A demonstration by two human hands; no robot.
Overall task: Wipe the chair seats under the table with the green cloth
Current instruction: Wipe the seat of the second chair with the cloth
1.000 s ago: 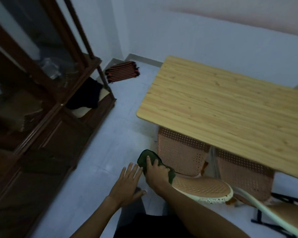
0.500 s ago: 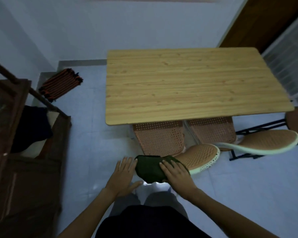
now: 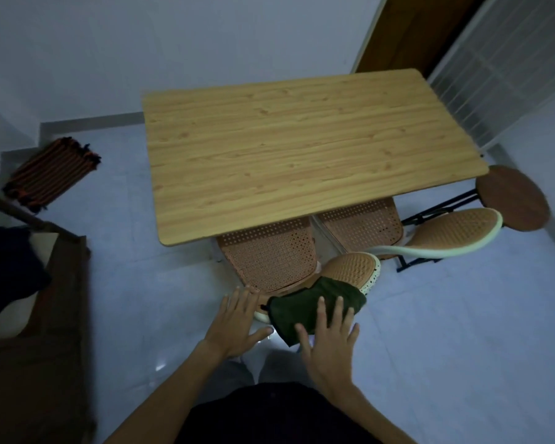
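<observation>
Two orange perforated chairs are tucked under the wooden table (image 3: 285, 149). The left chair's seat (image 3: 266, 257) and the right chair's seat (image 3: 362, 224) stick out from under its near edge. The green cloth (image 3: 297, 310) lies draped over the near end of the left chair's curved backrest (image 3: 353, 267). My right hand (image 3: 330, 344) presses on the cloth with fingers spread flat. My left hand (image 3: 234, 322) is open with its fingertips at the backrest's left end, beside the cloth. The right chair's backrest (image 3: 452, 230) curves off to the right.
A round brown stool (image 3: 513, 200) stands at the table's right corner. A dark wooden cabinet (image 3: 55, 315) fills the left side. A folded striped mat (image 3: 50, 174) lies on the pale tiled floor by the far wall. A white grille (image 3: 500, 65) stands at the far right.
The view has swung from the cabinet toward the table. My right hand went from gripping the cloth to lying spread on it. The cloth now sits nearer me on the backrest.
</observation>
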